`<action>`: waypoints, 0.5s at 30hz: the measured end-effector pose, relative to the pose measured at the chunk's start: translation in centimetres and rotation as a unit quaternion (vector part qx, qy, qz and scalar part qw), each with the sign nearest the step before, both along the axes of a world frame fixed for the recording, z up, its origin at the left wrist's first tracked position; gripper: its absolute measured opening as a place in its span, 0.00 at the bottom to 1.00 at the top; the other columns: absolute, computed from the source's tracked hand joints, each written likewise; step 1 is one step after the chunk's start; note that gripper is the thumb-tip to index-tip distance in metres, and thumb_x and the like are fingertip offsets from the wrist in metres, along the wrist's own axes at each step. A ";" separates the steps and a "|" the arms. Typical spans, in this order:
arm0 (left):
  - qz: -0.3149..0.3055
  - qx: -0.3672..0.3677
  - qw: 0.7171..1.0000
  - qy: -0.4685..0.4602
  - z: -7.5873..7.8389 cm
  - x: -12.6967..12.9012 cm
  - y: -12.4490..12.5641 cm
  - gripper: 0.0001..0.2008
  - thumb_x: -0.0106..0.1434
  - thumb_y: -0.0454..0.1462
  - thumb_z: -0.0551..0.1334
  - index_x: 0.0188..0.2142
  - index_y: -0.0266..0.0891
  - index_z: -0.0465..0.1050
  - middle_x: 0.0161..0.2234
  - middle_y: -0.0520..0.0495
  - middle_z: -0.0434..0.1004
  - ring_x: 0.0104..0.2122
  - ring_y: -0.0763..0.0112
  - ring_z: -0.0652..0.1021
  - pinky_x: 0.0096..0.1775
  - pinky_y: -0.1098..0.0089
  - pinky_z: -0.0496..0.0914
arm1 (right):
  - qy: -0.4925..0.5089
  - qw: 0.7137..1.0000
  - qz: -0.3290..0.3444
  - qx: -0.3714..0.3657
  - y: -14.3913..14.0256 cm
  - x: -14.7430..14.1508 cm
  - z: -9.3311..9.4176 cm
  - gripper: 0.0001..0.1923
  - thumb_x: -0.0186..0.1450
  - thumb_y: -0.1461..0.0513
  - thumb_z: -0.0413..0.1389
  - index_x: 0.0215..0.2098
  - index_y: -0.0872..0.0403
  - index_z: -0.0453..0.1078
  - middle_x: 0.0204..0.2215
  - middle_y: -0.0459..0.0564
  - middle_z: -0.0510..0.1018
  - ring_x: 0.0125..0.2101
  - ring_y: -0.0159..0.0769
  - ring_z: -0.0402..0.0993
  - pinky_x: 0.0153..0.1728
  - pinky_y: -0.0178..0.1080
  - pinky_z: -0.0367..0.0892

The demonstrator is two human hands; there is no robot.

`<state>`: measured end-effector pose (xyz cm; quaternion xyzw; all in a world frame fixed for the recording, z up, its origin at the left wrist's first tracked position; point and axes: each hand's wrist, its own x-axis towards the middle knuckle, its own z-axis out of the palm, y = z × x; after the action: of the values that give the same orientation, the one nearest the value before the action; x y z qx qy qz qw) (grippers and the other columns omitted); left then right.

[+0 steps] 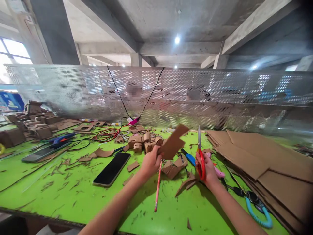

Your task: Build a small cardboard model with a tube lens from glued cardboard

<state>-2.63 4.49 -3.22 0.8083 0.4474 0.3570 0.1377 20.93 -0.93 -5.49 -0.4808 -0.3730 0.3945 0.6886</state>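
My left hand (149, 162) grips a brown cardboard piece (174, 142), lifted above the green table (73, 192). A pink pencil (157, 187) hangs down from the same hand. My right hand (207, 169) holds red-handled scissors (200, 156) with the blades pointing up, just right of the cardboard piece and apart from it. Cardboard offcuts (174, 168) lie on the table between and below the hands.
A black phone (111, 169) lies left of my left hand. Small cardboard models (144, 142) stand behind it. Flat cardboard sheets (264, 160) are stacked at right, with a teal coiled cord (259, 212). A perforated metal screen (156, 94) borders the far edge; people sit beyond it.
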 end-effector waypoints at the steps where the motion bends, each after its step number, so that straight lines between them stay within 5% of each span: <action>1: 0.006 -0.011 0.998 -0.060 -0.2 0.1 0.2 0.07 0.66 0.40 0.50 0.42 0.41 0.59 0.32 0.47 0.75 0.32 0.64 0.77 0.33 0.69 0.66 | -0.014 1.000 -0.001 0.003 0.0 0.0 -0.1 0.24 0.46 0.48 0.66 0.33 0.49 0.63 0.15 0.37 0.68 0.16 0.32 0.68 0.11 0.31 0.58; 5: -0.038 -0.066 0.967 -0.243 -0.7 0.5 0.8 0.12 0.68 0.45 0.46 0.44 0.41 0.58 0.40 0.46 0.74 0.35 0.69 0.76 0.31 0.72 0.69 | -0.063 0.997 0.048 -0.005 -0.4 -0.3 0.1 0.24 0.50 0.43 0.60 0.36 0.49 0.66 0.19 0.42 0.71 0.18 0.35 0.70 0.14 0.33 0.63; 9: -0.069 -0.131 0.907 -0.395 -0.2 0.8 0.5 0.18 0.65 0.52 0.49 0.43 0.42 0.56 0.39 0.47 0.73 0.26 0.74 0.75 0.22 0.75 0.65 | -0.146 0.987 0.074 0.006 -1.9 -1.2 1.1 0.22 0.53 0.43 0.57 0.39 0.47 0.68 0.24 0.47 0.74 0.24 0.39 0.73 0.18 0.37 0.68; 12: -0.119 -0.162 0.865 -0.459 0.6 0.8 -0.1 0.24 0.59 0.54 0.57 0.44 0.42 0.53 0.38 0.48 0.72 0.22 0.74 0.75 0.19 0.75 0.64 | -0.221 0.972 0.082 0.009 -2.9 -2.2 1.9 0.19 0.54 0.46 0.57 0.40 0.44 0.69 0.28 0.48 0.75 0.29 0.42 0.74 0.22 0.39 0.70; 15: -0.146 -0.169 0.856 -0.466 1.2 0.6 -0.4 0.26 0.56 0.54 0.61 0.44 0.42 0.53 0.39 0.46 0.73 0.24 0.70 0.78 0.20 0.74 0.65 | -0.236 0.968 0.089 0.010 -3.3 -2.9 2.3 0.19 0.53 0.48 0.58 0.42 0.44 0.69 0.30 0.48 0.75 0.31 0.42 0.74 0.25 0.39 0.72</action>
<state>-2.04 4.09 -2.03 0.5673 0.2614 0.5866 0.5155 18.05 -4.20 -3.23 -0.5182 -0.5699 0.3255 0.5484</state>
